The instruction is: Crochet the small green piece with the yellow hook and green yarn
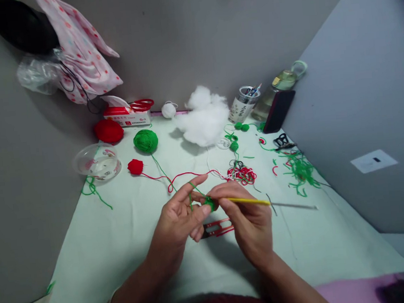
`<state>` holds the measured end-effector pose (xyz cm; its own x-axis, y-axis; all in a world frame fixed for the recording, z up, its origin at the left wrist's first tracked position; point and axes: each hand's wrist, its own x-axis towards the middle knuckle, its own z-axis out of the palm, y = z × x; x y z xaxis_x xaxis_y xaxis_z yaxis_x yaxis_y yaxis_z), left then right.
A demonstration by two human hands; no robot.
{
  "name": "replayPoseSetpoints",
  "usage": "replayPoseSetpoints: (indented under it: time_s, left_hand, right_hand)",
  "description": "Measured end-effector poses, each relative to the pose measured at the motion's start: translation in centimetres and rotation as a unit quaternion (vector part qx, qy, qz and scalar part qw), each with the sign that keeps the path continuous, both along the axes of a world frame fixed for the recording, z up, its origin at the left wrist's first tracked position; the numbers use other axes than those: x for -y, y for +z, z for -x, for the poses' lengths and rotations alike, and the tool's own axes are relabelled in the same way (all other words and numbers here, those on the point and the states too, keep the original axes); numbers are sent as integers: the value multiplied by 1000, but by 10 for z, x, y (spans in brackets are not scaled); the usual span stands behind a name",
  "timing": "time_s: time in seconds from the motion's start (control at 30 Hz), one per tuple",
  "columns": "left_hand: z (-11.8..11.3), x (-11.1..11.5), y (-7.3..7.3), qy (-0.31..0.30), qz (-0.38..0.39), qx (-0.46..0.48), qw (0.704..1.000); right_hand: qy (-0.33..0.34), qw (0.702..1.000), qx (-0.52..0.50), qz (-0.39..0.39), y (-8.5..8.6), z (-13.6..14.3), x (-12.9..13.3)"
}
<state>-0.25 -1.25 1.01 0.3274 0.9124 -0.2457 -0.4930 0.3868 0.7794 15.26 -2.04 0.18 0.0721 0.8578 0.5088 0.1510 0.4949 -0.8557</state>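
Between thumb and fingers my left hand (183,215) pinches a small green crochet piece (210,204), with green yarn looped over its raised index finger. My right hand (247,218) grips a crochet hook (249,200) by its yellow handle; one metal end sticks out to the right. The hook's other tip meets the green piece, though the fingers partly cover it. From the green yarn ball (146,141) a strand runs toward my left hand. Red-handled thread snips (218,227) lie on the table beneath my hands.
White stuffing (204,118) sits at the back. Red and white yarn (242,174) lies tangled right of centre, near green scraps (301,168). A plastic bowl (98,164) and red yarn balls (109,131) stand left. A pen tin (243,104), bottle (284,80) and phone (279,111) stand back right.
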Motion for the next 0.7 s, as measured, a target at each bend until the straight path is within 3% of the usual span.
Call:
replayPoseSetpoints:
  time_s: [0.13,0.23,0.33,0.43,0.6,0.7]
  left_hand:
    - [-4,1,-2,32,22,23,999]
    - [-4,-2,-1,-5,83,75,994]
    - [-1,-4,3,-2,116,101,988]
    - [-1,-4,4,20,84,81,993]
    - [-2,-4,-5,-9,1,-6,1000]
    - [5,4,7,15,-46,-76,996]
  right_hand:
    - [-54,987,127,-84,-5,3,6]
    - [-68,979,164,-104,-7,0,8]
    - [-54,999,-5,-1,-5,-5,3]
    - [8,983,-157,90,-2,-7,-3]
    - [46,981,-131,133,-3,-4,-5]
    - [82,962,-206,156,8,-4,5]
